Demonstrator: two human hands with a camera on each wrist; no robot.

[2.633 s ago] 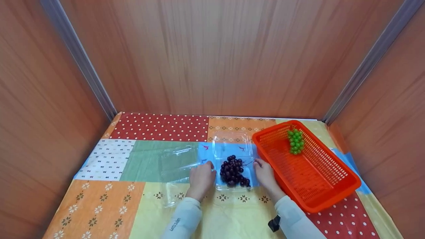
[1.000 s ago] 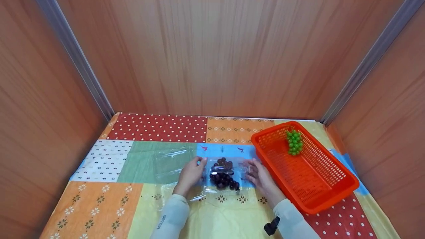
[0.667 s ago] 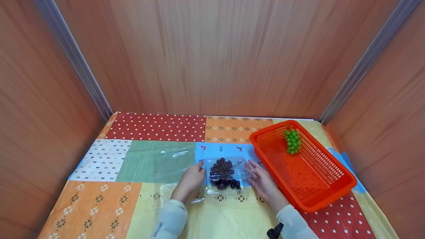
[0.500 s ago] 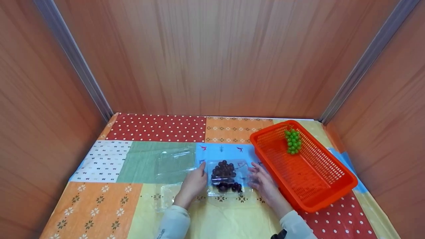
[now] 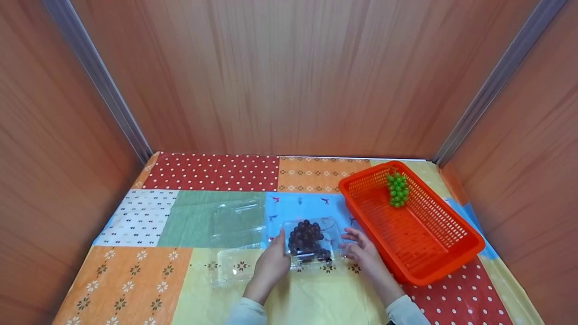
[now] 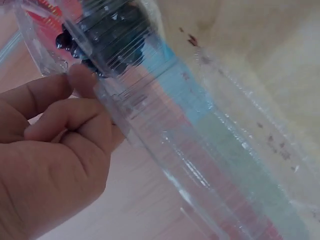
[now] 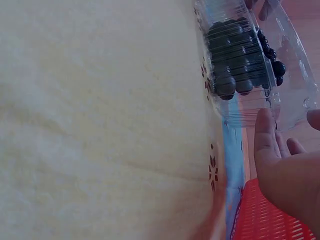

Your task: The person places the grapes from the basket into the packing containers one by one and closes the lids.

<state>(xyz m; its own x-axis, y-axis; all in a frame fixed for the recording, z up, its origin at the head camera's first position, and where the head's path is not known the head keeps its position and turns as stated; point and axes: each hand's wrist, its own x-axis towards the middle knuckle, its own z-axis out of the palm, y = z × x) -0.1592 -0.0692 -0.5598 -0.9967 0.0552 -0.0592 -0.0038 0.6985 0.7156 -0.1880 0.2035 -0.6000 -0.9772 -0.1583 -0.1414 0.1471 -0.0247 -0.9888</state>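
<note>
A clear plastic clamshell box (image 5: 334, 230) holds a bunch of dark grapes (image 5: 306, 237), with its lid folded over them. In the left wrist view the lid and base stand apart at the edge. My left hand (image 5: 272, 262) grips the box's left side, thumb uppermost, fingers curled (image 6: 55, 145). At the right side my right hand (image 5: 366, 258) touches the box with fingers fairly straight and spread. Its fingertips (image 7: 265, 120) meet the base in the right wrist view, while the thumb is near the lid's rim.
An orange-red plastic basket (image 5: 433, 275) stands to the right, with green grapes (image 5: 397, 189) inside. Another clear clamshell box (image 5: 239, 210) lies opened out left of my left hand. The patchwork tablecloth (image 5: 122, 275) runs back to wooden panels (image 5: 289, 81).
The lid, which lay open behind the grapes, has come over them. The right hand has left the grape stem for the box's right side. The box has shifted slightly nearer to me.
</note>
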